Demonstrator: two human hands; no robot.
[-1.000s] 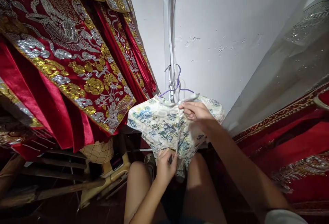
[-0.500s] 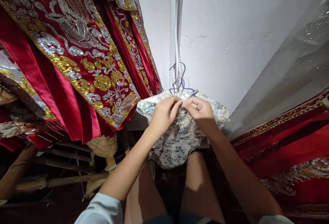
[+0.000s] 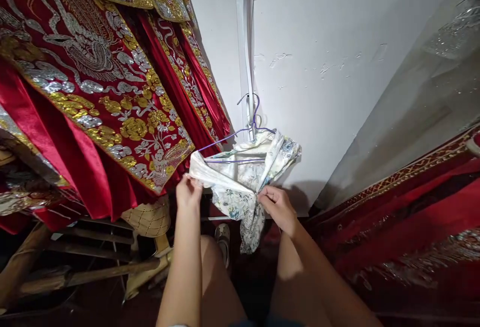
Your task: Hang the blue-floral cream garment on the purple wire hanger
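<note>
A white floral blouse (image 3: 234,202) with blue and green print hangs crookedly on a purple wire hanger (image 3: 225,138). The hanger's hook is caught on a pale strap or rail (image 3: 247,47) against the wall. My left hand (image 3: 189,189) pinches the blouse at its left shoulder, and the hanger's left arm pokes out bare above it. My right hand (image 3: 275,204) grips the front edge of the neckline, near the middle. The neckline gapes, showing the pale inside and the hanger's bottom bar. The lower part of the blouse is bunched beneath my hands.
Red garments with gold and silver sequins (image 3: 135,102) hang close on the left. Below them are a woven basket-like object (image 3: 148,217) and wooden poles (image 3: 90,274). Red beaded cloth (image 3: 423,222) lies behind a glass-like panel on the right. A clog (image 3: 222,239) is on the floor.
My hands have moved apart from the collar, left hand to the shoulder, right hand downward. The neckline has opened wide and the blouse has slipped off the hanger's left arm.
</note>
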